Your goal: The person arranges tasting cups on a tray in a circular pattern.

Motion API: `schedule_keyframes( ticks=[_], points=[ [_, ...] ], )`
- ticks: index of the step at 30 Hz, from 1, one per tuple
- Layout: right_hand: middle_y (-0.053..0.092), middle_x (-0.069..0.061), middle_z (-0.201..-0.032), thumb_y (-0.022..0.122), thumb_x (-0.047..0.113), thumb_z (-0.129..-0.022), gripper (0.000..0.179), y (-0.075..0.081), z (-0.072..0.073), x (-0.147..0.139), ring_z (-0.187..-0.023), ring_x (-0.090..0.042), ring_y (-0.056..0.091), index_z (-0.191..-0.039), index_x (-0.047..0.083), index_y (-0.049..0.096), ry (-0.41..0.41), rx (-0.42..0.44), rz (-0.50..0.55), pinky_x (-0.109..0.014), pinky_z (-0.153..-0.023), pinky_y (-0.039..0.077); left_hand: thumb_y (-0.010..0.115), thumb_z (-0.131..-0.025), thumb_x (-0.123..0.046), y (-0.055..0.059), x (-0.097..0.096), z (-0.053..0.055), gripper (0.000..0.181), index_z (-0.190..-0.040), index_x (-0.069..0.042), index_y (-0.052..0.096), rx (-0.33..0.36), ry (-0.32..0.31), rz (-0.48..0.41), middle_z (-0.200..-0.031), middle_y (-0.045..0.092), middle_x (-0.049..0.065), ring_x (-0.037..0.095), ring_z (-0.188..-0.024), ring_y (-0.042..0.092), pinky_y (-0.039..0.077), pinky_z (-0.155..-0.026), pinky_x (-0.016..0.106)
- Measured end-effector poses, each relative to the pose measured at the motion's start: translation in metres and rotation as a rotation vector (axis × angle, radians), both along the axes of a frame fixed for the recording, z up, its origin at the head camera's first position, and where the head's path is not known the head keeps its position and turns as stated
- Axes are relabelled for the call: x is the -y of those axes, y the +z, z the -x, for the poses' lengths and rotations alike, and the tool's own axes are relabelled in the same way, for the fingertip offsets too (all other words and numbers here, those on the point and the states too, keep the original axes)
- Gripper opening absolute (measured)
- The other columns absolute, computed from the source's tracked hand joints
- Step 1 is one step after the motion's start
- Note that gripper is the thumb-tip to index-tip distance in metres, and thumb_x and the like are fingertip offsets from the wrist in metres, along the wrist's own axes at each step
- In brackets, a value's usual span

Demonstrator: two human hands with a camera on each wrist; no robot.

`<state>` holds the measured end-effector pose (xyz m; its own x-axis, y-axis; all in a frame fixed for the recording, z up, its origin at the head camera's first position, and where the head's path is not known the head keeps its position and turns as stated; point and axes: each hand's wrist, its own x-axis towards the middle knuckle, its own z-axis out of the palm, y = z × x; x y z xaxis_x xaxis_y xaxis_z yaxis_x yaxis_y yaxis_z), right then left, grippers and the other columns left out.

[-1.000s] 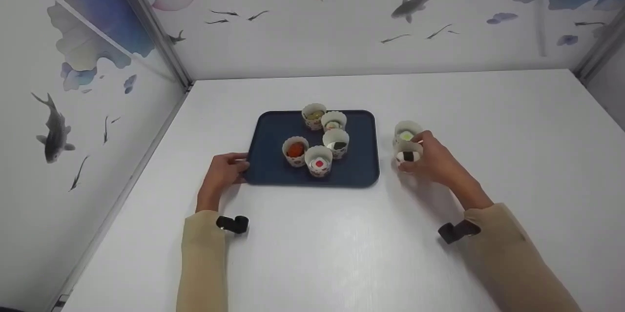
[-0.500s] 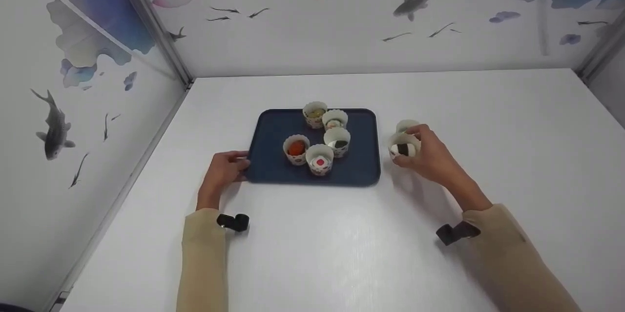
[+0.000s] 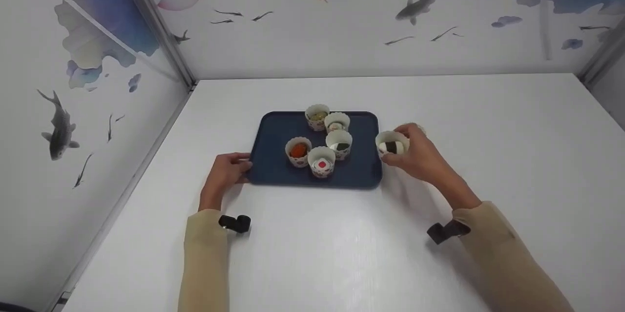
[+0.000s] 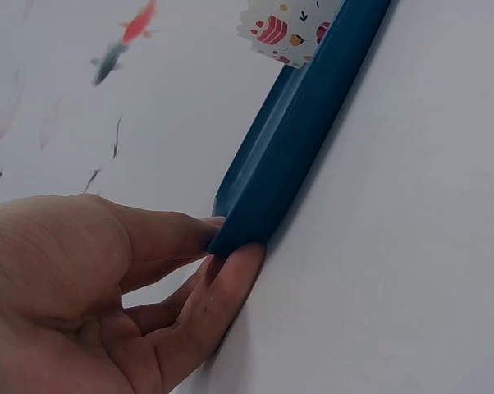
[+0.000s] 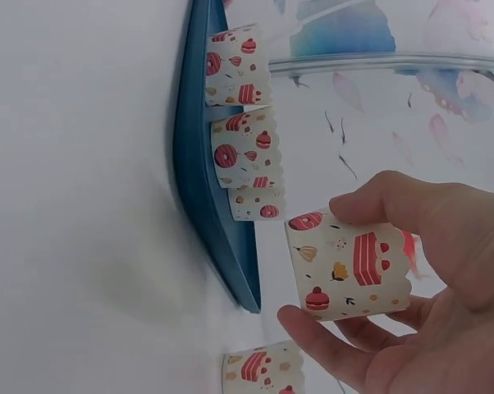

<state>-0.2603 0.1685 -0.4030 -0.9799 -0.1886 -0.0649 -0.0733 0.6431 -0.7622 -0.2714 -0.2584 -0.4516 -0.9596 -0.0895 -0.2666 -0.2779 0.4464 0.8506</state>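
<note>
My right hand (image 3: 422,156) holds a paper baking cup (image 5: 349,267) between thumb and fingers, raised at the tray's right edge. Inside the cup is a white piece with a black band (image 3: 391,147), resembling a rice ball. At the left, my left hand (image 3: 226,170) pinches the rim of the dark blue tray (image 3: 271,131); the left wrist view has fingertips under that rim (image 4: 263,189). Several printed paper cups stand on the tray, among them one with an orange-red filling (image 3: 298,152), one with a red-dotted white piece (image 3: 322,163) and one with a black-and-white piece (image 3: 339,145).
Another paper cup (image 5: 263,373) stands on the white table (image 3: 312,243), right of the tray; my right hand mostly hides it in the head view. Walls (image 3: 312,48) printed with fish border the table at the back and sides.
My right hand has lifted the cup with the black-banded piece off the table and carried it left to the tray's right edge. The left hand keeps its grip on the tray.
</note>
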Motion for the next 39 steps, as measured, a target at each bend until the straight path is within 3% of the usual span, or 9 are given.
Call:
schedule_keyframes(
  ticks=[14, 23, 29, 39],
  points=[
    [0.047, -0.014, -0.143, 0.073, 0.023, -0.088, 0.071, 0.023, 0.013, 0.059, -0.123, -0.03, 0.051, -0.145, 0.006, 0.034, 0.065, -0.035, 0.068, -0.05, -0.106, 0.047, 0.055, -0.101, -0.007, 0.0, 0.0, 0.0, 0.039, -0.14, -0.001, 0.056, 0.0, 0.002, -0.019, -0.133, 0.062, 0.025, 0.017, -0.097, 0.07, 0.059, -0.077, 0.024],
    [0.051, -0.015, -0.136, 0.073, 0.02, -0.088, 0.066, 0.013, 0.036, 0.084, -0.113, -0.029, 0.058, -0.141, 0.004, 0.037, 0.11, -0.064, 0.141, -0.044, -0.093, 0.056, 0.056, -0.101, -0.007, -0.002, 0.0, 0.001, 0.038, -0.138, 0.0, 0.059, -0.011, 0.01, -0.004, -0.127, 0.064, 0.024, 0.013, -0.088, 0.069, 0.059, -0.072, 0.022],
    [0.053, -0.015, -0.131, 0.072, 0.023, -0.089, 0.063, 0.014, 0.05, 0.099, -0.103, -0.026, 0.058, -0.14, 0.003, 0.04, 0.139, -0.052, 0.091, -0.039, -0.085, 0.055, 0.056, -0.101, -0.008, -0.001, 0.001, 0.0, 0.039, -0.139, -0.001, 0.057, 0.004, 0.016, -0.017, -0.13, 0.064, 0.023, 0.012, -0.089, 0.068, 0.057, -0.07, 0.021],
    [0.053, -0.014, -0.13, 0.073, 0.021, -0.09, 0.059, 0.017, 0.061, 0.13, -0.109, -0.026, 0.055, -0.138, 0.004, 0.041, 0.174, -0.023, 0.102, -0.042, -0.094, 0.054, 0.057, -0.101, -0.008, -0.001, -0.003, 0.0, 0.038, -0.137, -0.002, 0.059, -0.007, 0.013, 0.008, -0.128, 0.065, 0.023, 0.014, -0.09, 0.067, 0.057, -0.07, 0.021]
  ],
)
